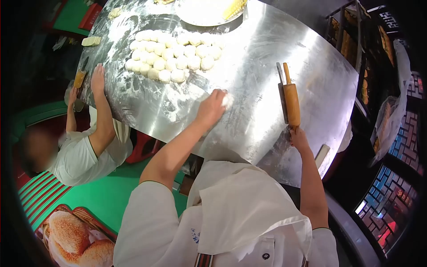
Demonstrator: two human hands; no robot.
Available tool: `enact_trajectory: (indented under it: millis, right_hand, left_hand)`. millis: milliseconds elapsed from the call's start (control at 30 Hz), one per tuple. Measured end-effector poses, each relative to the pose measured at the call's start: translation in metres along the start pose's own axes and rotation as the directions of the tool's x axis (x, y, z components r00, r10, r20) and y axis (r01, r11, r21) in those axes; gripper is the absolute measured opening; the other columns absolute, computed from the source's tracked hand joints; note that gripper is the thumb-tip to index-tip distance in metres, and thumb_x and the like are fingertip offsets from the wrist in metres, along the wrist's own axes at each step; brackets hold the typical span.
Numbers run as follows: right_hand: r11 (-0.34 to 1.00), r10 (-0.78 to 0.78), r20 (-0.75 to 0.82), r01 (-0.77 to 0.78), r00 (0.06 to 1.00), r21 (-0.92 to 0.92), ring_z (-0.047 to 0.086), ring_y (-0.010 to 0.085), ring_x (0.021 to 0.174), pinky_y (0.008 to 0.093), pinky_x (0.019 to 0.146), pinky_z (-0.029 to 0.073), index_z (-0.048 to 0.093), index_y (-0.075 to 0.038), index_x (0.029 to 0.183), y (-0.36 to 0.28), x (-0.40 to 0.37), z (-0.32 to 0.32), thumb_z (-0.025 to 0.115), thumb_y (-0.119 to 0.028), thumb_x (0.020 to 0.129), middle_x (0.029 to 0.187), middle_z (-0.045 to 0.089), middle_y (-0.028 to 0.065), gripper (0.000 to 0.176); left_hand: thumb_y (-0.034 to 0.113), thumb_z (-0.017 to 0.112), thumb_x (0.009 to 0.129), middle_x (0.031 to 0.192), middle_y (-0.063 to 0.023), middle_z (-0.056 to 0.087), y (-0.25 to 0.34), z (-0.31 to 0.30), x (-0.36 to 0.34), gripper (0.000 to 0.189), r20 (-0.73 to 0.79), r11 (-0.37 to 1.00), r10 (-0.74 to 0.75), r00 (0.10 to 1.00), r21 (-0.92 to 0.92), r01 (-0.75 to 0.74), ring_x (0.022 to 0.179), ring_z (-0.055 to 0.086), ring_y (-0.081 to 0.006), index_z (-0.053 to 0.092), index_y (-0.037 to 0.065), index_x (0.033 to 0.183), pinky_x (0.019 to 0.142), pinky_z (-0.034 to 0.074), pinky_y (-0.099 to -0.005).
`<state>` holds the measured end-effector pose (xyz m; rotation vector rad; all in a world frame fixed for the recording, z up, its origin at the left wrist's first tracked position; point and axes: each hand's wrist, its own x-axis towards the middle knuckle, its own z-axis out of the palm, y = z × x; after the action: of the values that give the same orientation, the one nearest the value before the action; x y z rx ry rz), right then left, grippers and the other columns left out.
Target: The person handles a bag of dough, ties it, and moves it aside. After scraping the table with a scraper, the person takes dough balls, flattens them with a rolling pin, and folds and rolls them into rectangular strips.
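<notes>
My left hand (210,109) is over the steel table, its fingers curled against a floury white dough ball (227,101). My right hand (299,139) grips the near handle of a wooden rolling pin (292,104), which points away from me. Along the pin's left side lies a long, narrow metal blade-like tool (283,100), partly hidden by the pin. Farther off, to the left of centre, several rows of round dough balls (167,53) sit close together on flour.
A co-worker's arm (103,115) reaches over the table's left edge, near a wooden-handled tool (80,76). A round tray (200,13) stands at the back. A pale dough block (91,41) lies far left. Racks of baked goods (351,35) stand on the right.
</notes>
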<state>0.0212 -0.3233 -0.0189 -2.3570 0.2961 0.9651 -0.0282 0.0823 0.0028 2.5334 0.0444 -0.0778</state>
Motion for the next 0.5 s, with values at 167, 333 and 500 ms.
enact_trajectory:
  millis: [167,333,500]
  right_hand:
    - [1.0,0.028,0.016,-0.029,0.999,0.006,0.059,0.0181,0.053,0.0313,0.047,0.051,0.054,0.001,0.108,-0.012,-0.002,-0.005,0.051,-0.02,0.098,0.069,0.057,0.0094,0.023]
    - [0.992,-0.115,-0.023,0.113,0.993,-0.054,0.058,0.0189,0.053,0.0318,0.047,0.051,0.054,0.002,0.11,0.014,0.018,0.002,0.051,-0.019,0.098,0.07,0.057,0.0103,0.025]
    - [0.969,-0.182,-0.02,0.176,0.983,-0.172,0.06,0.0191,0.053,0.0329,0.047,0.052,0.052,0.002,0.116,0.023,0.026,0.003,0.052,-0.019,0.098,0.07,0.059,0.0115,0.028]
  left_hand:
    - [0.018,0.075,0.078,0.115,-0.0132,0.052,-0.007,-0.031,-0.036,0.051,-0.087,0.99,-0.128,0.988,-0.07,0.122,0.094,0.062,-0.0363,0.056,0.015,0.124,0.077,0.052,-0.0439]
    - [0.021,0.074,0.079,0.112,-0.0109,0.053,-0.053,-0.026,-0.05,0.043,-0.122,0.979,-0.191,0.974,0.052,0.198,0.09,0.063,-0.0318,0.061,0.012,0.119,0.073,0.054,-0.0426]
    - [0.019,0.075,0.078,0.114,-0.0106,0.053,0.055,-0.002,-0.021,0.038,-0.065,0.996,-0.07,0.995,-0.06,0.066,0.09,0.062,-0.0324,0.06,0.009,0.112,0.075,0.053,-0.0434]
